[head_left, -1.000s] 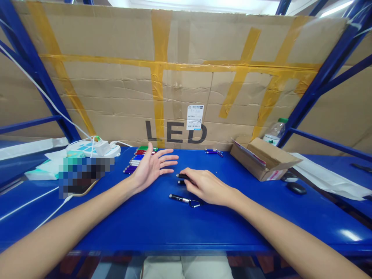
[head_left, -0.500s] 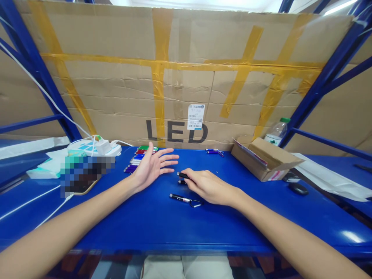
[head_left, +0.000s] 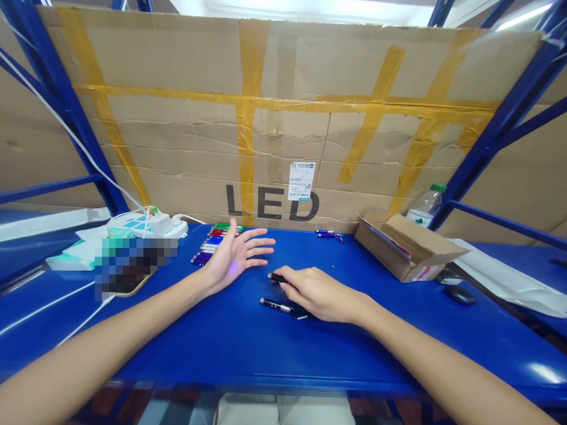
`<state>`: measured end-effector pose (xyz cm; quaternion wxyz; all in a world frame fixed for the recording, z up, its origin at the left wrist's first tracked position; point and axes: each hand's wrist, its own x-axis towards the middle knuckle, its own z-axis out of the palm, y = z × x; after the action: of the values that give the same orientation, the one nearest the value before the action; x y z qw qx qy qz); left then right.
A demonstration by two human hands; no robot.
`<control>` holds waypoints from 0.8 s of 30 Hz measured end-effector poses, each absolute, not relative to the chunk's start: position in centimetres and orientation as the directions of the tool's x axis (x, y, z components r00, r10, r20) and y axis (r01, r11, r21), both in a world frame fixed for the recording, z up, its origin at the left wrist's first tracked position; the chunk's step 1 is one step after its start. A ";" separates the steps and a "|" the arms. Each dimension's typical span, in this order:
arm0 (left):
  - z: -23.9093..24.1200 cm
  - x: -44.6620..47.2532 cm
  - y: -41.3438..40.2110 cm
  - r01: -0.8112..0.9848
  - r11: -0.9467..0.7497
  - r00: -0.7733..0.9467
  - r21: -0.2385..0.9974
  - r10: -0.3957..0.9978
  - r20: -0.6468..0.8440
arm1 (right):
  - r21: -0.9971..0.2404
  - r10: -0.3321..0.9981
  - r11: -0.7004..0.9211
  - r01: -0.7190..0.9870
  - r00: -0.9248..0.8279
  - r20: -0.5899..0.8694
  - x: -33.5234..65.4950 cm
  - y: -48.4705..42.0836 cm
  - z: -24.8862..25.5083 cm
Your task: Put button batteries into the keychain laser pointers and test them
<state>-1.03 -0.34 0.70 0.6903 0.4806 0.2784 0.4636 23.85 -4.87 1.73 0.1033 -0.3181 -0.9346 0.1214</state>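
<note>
A small black penlight [head_left: 275,277] is gripped in my right hand [head_left: 325,293], its silver tip pointing left. My left hand [head_left: 230,262] is held up beside it, palm facing the penlight and fingers spread, holding nothing. A purple spot of light [head_left: 234,268] glows on that palm. Below my right hand lies a second black penlight [head_left: 275,305] with a carabiner clip [head_left: 299,314] at its right end. Behind my left hand, several coloured penlights [head_left: 202,258] lie in a row, partly hidden by it.
Two blue penlights [head_left: 326,234] lie near the large cardboard panel [head_left: 195,153]. On the right are an open cardboard box [head_left: 420,251], a black mouse [head_left: 459,294] and a bottle [head_left: 427,203]. A phone [head_left: 137,283], cables and a white power strip [head_left: 126,223] occupy the left.
A purple light spot has appeared on my left palm. My right hand has come down slightly with the penlight; another black penlight visible beneath it earlier is now hidden.
</note>
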 end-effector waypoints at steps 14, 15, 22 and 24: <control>0.5 -1.2 -0.2 -0.374 0.097 0.409 0.922 0.910 0.070 | -0.247 0.678 0.726 0.641 -0.727 0.107 24.1 -4.1 1.4; 0.5 -1.2 -0.1 -0.378 0.098 0.412 0.921 0.908 0.073 | -0.260 0.656 0.744 0.615 -0.747 0.110 24.0 -4.2 1.4; 0.5 -1.2 -0.1 -0.379 0.112 0.415 0.918 0.908 0.061 | -0.239 0.716 0.695 0.678 -0.683 0.146 24.0 -4.4 1.9; 0.6 -1.2 -0.2 -0.373 0.111 0.415 0.921 0.908 0.059 | -0.183 0.769 0.639 0.747 -0.625 0.131 24.1 -4.3 2.0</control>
<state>-1.16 -0.24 0.61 0.6911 0.4796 0.2789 0.4632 24.08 -4.27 1.98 0.0989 -0.4213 -0.8998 0.0552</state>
